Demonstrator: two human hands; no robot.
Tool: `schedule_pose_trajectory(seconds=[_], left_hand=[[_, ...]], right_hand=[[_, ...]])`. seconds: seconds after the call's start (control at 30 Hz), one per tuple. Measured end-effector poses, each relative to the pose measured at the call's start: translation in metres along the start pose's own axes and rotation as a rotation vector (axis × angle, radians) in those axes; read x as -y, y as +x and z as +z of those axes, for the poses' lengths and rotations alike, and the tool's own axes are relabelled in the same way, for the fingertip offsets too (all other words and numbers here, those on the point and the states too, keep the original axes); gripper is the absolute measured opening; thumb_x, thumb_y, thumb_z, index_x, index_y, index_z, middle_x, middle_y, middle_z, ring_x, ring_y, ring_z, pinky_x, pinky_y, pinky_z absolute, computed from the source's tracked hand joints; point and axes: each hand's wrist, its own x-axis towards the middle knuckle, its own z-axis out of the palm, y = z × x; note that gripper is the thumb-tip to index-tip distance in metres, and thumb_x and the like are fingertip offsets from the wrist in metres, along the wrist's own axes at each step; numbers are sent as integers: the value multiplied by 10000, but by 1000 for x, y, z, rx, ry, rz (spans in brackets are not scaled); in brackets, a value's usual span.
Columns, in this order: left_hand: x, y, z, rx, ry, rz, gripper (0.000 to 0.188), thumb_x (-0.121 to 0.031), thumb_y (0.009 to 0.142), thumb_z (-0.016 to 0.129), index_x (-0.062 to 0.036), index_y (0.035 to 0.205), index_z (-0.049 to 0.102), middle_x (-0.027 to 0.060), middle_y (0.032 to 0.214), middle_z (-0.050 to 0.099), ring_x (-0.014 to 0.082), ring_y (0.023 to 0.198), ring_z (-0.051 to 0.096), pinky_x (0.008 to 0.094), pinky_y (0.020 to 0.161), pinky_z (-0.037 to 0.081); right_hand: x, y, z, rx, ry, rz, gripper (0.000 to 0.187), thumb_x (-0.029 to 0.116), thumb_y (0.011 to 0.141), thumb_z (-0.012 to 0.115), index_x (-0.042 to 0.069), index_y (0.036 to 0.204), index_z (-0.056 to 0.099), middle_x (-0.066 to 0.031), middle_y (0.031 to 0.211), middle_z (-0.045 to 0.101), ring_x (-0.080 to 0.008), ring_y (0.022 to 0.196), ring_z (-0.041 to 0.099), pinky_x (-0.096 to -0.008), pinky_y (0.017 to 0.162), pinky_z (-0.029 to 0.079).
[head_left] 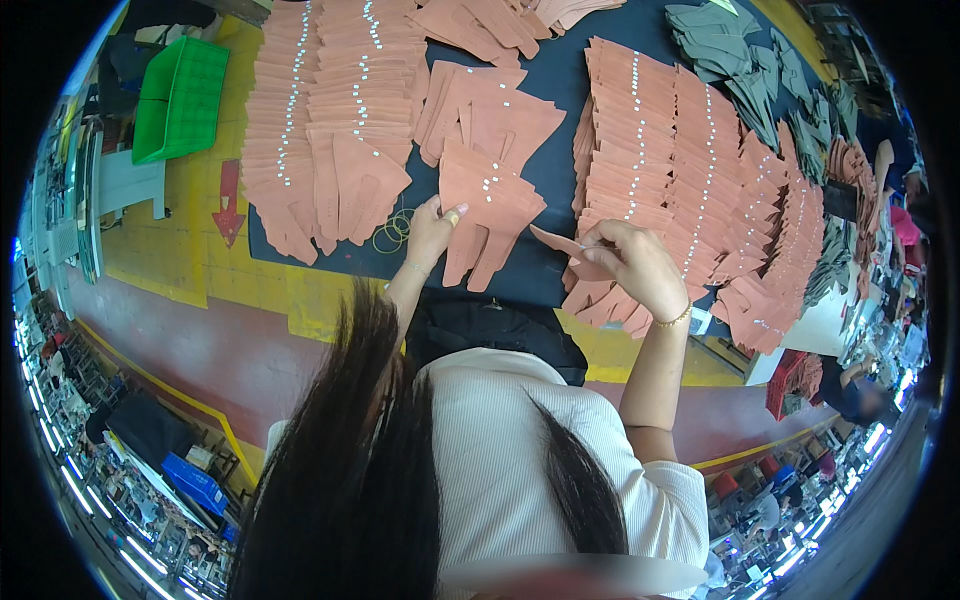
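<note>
My left hand (431,238) is closed on the near left edge of a small stack of flat salmon-pink cut pieces (492,190), thumb on top. These pieces have split lower ends and small white stickers. Over to the right, my right hand (640,265) pinches one salmon-pink cut piece (558,240), which is tilted and raised at its left tip. It is just in front of a long overlapping row of similar stickered pieces (630,150). Whether the fabric is cloth or leather I cannot tell.
More overlapping pink rows (290,120) lie on the dark table (545,265) at the left. Thin yellowish bands (393,232) lie beside my left wrist. Grey-green cut pieces (715,45) are piled at the far right. A green crate (185,100) stands off the table's left side.
</note>
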Motion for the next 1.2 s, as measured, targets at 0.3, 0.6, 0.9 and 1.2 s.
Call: schedule_pose_trajectory(seconds=[0.3, 0.6, 0.9, 1.2], left_hand=[[11, 11, 1, -93, 51, 34, 249, -135, 870, 695, 46, 1007, 594, 77, 911, 670, 95, 779, 584, 251, 726, 478], [0, 5, 5, -163, -125, 66, 315, -126, 825, 741, 39, 1029, 567, 81, 926, 671, 101, 778, 613, 244, 723, 503], [-8, -6, 10, -164, -107, 98, 275, -98, 854, 701, 27, 1039, 541, 71, 973, 651, 98, 838, 601, 241, 764, 490], [6, 11, -2, 32, -121, 63, 221, -52, 901, 626, 25, 1073, 510, 97, 1088, 623, 127, 1008, 570, 270, 906, 447]], right_hand=[[6, -1, 0, 1, 42, 18, 53, 55, 813, 631, 8, 807, 607, -124, 757, 658, -282, 705, 661, -354, 659, 504], [8, -1, 4, 40, 71, 26, 53, 61, 811, 635, 13, 820, 613, -101, 721, 643, -246, 664, 657, -340, 636, 497], [12, 6, 4, 66, 40, 7, 73, 78, 798, 650, 15, 830, 629, -112, 759, 636, -267, 686, 633, -352, 642, 486], [-27, 13, -33, -14, 109, -64, 108, 107, 862, 654, 28, 936, 651, -94, 799, 666, -150, 669, 586, -294, 656, 480]])
